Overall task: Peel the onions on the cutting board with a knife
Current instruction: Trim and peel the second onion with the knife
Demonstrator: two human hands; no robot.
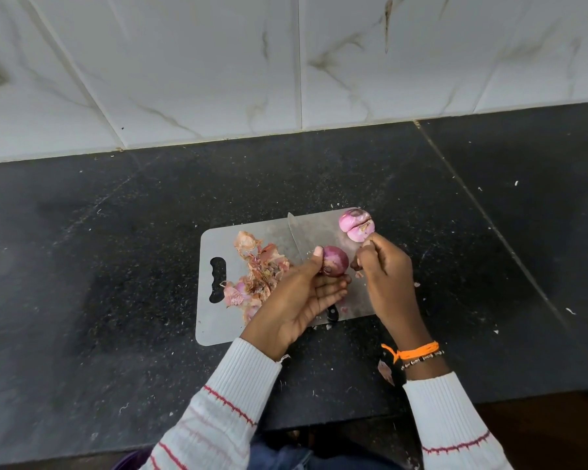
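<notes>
A grey cutting board [218,330] lies on the black counter. My left hand [302,296] holds a dark red onion [336,261] between thumb and fingers, just above the board. My right hand [382,266] is close beside it on the right, its fingers curled and pinching a small bit of skin. The knife [294,234] lies on the board, blade pointing away; its black handle [332,313] shows below my left hand. A peeled pale pink onion [356,223] sits at the board's far right corner.
A heap of dry onion skins [255,276] covers the board's left half beside the handle hole [217,279]. Small skin scraps are scattered over the black counter [116,266]. A white tiled wall [286,62] stands behind. The counter's front edge is near my sleeves.
</notes>
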